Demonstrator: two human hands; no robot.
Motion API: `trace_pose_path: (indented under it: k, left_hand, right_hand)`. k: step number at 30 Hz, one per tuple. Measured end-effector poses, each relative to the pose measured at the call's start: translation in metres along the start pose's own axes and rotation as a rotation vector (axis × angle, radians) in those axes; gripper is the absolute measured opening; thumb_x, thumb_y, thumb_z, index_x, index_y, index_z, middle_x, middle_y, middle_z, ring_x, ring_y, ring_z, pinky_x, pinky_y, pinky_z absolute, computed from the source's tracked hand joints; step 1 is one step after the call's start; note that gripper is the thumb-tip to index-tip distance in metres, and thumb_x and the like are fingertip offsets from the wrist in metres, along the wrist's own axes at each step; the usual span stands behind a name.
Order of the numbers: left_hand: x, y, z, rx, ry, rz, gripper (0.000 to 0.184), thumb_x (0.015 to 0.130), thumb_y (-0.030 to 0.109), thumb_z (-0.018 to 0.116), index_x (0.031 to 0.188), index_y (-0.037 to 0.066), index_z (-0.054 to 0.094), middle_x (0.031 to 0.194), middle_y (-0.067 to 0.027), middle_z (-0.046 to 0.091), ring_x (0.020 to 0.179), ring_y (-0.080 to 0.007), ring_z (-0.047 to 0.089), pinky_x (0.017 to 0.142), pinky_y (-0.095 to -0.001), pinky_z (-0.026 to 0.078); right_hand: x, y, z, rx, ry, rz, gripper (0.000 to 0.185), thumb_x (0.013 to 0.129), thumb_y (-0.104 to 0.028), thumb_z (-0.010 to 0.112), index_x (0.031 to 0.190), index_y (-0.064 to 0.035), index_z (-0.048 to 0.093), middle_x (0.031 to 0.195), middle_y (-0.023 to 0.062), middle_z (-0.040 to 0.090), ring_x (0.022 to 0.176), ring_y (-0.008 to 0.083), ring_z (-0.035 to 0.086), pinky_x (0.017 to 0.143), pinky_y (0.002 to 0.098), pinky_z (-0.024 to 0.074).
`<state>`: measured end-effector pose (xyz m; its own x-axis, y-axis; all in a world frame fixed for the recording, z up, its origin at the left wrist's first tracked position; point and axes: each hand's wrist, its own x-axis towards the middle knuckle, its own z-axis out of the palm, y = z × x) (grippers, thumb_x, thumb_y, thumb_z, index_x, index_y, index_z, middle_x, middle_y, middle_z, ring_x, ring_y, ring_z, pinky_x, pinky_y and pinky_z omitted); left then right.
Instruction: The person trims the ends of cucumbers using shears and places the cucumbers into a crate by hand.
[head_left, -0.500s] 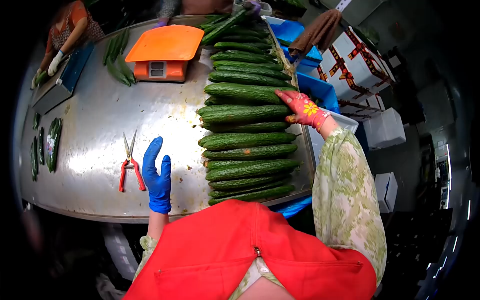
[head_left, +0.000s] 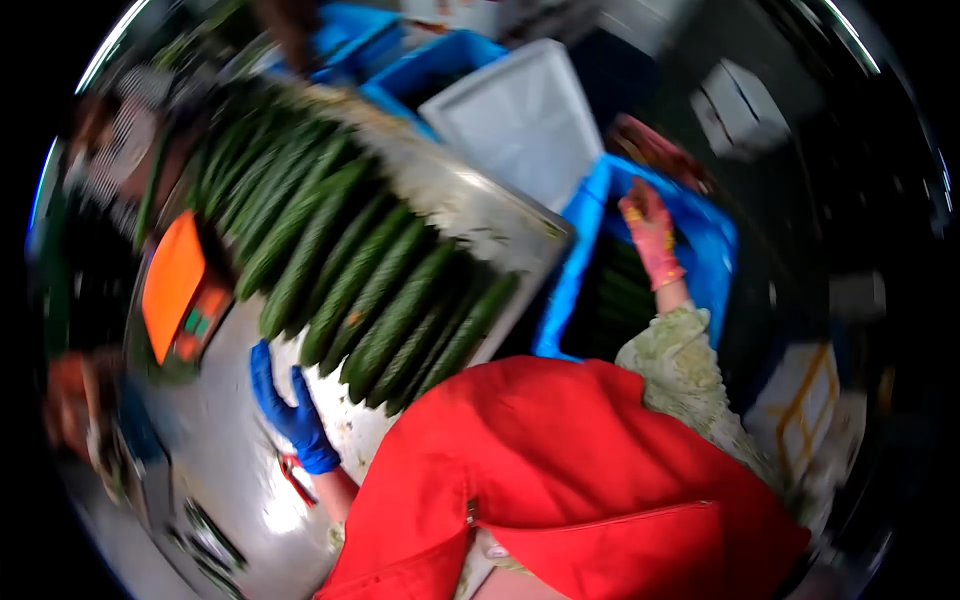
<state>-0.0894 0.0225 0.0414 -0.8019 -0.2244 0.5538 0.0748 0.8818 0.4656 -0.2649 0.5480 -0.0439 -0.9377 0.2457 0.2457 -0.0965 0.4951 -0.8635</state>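
One blue bin (head_left: pixel 572 285) fills the right of the frame, long dim green shapes (head_left: pixel 615 290) low inside. Beside it, upper centre, lies a white tray (head_left: pixel 520 115), then a smaller blue tub (head_left: pixel 455 47), dark within. Since the earlier frame the view has swung round, and the right hand (head_left: pixel 652 235) has left the cucumbers (head_left: pixel 372 295), left of centre, for the bin; its fingers blur, so I cannot tell whether they grip. The left hand (head_left: pixel 298 420) stays spread, fingertips just beside the cucumbers' ends, near the clippers (head_left: pixel 294 480).
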Motion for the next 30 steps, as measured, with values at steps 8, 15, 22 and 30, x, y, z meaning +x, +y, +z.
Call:
trace_pose_path:
  k: [8, 15, 22, 30]
  left_hand:
    - [0.144, -0.058, 0.050, 0.134, -0.315, 0.303, 0.049, 0.091, 0.015, 0.057, 0.136, 0.001, 0.044, 0.139, -0.0153, 0.046, 0.128, -0.0309, 0.042, 0.108, -0.0379, 0.029]
    - [0.163, -0.140, 0.074, -0.221, -0.666, -0.059, 0.055, 0.093, 0.007, 0.056, 0.143, 0.003, 0.034, 0.130, -0.0155, 0.053, 0.115, -0.0202, 0.052, 0.100, -0.0305, 0.038]
    - [0.152, -0.138, 0.054, -0.034, -0.579, -0.037, 0.054, 0.095, 0.013, 0.054, 0.143, 0.001, 0.033, 0.149, -0.0112, 0.033, 0.138, -0.0202, 0.028, 0.113, -0.0316, 0.019]
    - [0.082, -0.007, 0.012, 0.123, -0.536, 0.032, 0.048, 0.093, 0.008, 0.054, 0.139, 0.001, 0.041, 0.144, -0.0113, 0.041, 0.134, -0.0209, 0.036, 0.112, -0.0336, 0.023]
  right_hand:
    - [-0.161, 0.100, -0.058, -0.235, -0.187, 0.435, 0.042, 0.081, -0.024, 0.066, 0.116, -0.0010, 0.061, 0.108, 0.0195, 0.065, 0.104, 0.0299, 0.062, 0.089, 0.0361, 0.0487]
    - [-0.085, 0.171, -0.124, -0.394, 0.076, 0.422, 0.045, 0.083, -0.029, 0.060, 0.121, -0.0043, 0.058, 0.116, 0.0229, 0.060, 0.110, 0.0381, 0.056, 0.095, 0.0424, 0.0447]
    - [0.004, 0.262, -0.125, -0.583, -0.195, 0.432, 0.056, 0.081, -0.033, 0.062, 0.129, -0.0065, 0.052, 0.130, 0.0227, 0.051, 0.122, 0.0389, 0.047, 0.104, 0.0425, 0.0379]
    - [0.044, 0.264, -0.132, -0.729, -0.522, 0.490, 0.083, 0.073, -0.050, 0.069, 0.136, -0.0019, 0.044, 0.135, 0.0236, 0.047, 0.128, 0.0346, 0.043, 0.107, 0.0384, 0.0340]
